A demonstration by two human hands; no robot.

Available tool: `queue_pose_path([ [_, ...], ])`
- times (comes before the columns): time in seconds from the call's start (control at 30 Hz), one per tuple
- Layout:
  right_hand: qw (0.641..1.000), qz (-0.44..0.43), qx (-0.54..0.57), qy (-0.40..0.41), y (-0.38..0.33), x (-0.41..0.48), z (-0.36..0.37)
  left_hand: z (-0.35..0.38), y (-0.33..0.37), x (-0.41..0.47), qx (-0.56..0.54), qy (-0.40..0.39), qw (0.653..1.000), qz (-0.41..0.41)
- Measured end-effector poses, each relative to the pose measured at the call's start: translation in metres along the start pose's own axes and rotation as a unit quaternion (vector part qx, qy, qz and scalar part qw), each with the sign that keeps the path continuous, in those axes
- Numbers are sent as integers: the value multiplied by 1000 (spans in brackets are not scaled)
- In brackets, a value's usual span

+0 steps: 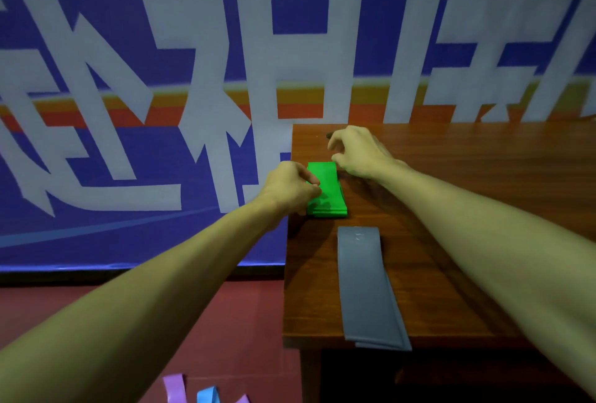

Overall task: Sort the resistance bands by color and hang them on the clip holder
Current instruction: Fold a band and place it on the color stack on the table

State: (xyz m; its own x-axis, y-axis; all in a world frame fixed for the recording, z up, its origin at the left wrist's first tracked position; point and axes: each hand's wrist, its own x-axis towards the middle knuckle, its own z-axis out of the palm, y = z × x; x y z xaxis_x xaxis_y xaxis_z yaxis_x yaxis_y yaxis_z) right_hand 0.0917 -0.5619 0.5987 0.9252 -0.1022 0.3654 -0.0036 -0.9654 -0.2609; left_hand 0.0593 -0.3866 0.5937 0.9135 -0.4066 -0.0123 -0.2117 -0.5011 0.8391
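Note:
A folded green resistance band (329, 191) lies near the left edge of the brown wooden table (467, 209). My left hand (290, 188) pinches its left side with thumb and fingers. At the band's far right corner my right hand (358, 151) hovers with curled fingers, its fingertips touching or almost touching the band. A grey band (366, 286) lies flat closer to me, its near end hanging over the table's front edge. No clip holder is in view.
Purple (174, 388) and light blue (208, 395) bands show at the bottom, below the table's level over the red floor. A blue banner with white characters (161, 80) covers the wall behind. The table's left edge runs just under my left hand.

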Motion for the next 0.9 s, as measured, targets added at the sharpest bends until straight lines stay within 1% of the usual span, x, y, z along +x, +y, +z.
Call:
queue_pose_path([
  [0.1, 1000, -22, 10, -20, -15, -10, -23, -18, 7, -16, 2, 17, 999, 33],
  [0.23, 998, -55, 33, -25, -51, -34, -42, -50, 10, -49, 59, 15, 997, 56],
  [0.4, 990, -121, 13, -76, -117, -63, -41, -103, -16, -98, 83, 38, 995, 36],
  [0.5, 983, -150, -1, -108, -158, -77, -34, -138, -45, -129, 82, 70, 994, 16],
  [0.6, 972, -167, -35, -159, -201, -89, -18, -169, -83, -163, 69, 103, 992, -2],
  [0.73, 948, -202, -87, -230, -261, -105, 14, -192, -145, -206, 44, 154, 987, -26],
  [0.8, 934, -220, -108, -260, -289, -115, 40, -194, -180, -226, 37, 161, 985, -51],
  [0.9, 913, -243, -113, -307, -322, -129, 94, -198, -231, -249, 35, 148, 985, -79],
])
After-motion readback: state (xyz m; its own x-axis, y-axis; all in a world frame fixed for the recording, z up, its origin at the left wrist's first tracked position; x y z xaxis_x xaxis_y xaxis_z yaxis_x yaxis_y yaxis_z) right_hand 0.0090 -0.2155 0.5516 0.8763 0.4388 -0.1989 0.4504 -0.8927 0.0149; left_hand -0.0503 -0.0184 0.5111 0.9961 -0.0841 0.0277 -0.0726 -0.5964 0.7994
